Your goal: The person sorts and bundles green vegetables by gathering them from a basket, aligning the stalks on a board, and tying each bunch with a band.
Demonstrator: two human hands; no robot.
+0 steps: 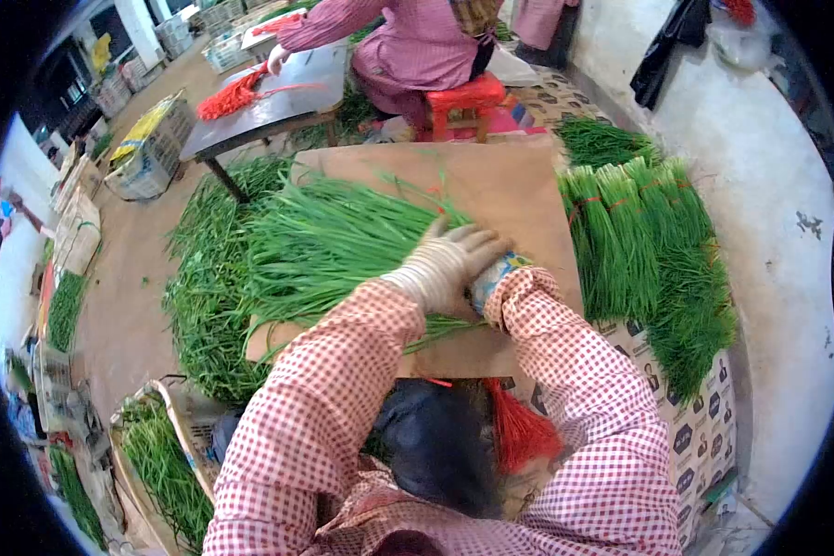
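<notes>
A heap of long green leaves that look like garlic chives (343, 232) lies across a brown board (519, 185), its leaf tips fanned to the left. My left hand (449, 255), in a pale glove, lies over the right end of the heap with its fingers stretched out. Right beside it, partly under its fingers, is my right hand (494, 276); its fingers are hidden. A thin red tie (438, 202) shows near the far edge of the stalks.
Tied chive bundles (625, 236) lie to the right on printed sheeting. Loose leaves (208, 278) pile along the board's left side. Red strips (519, 426) hang below the near edge. Ahead, a co-worker (426, 46) sits at a table (278, 102). A basket (162, 463) stands at lower left.
</notes>
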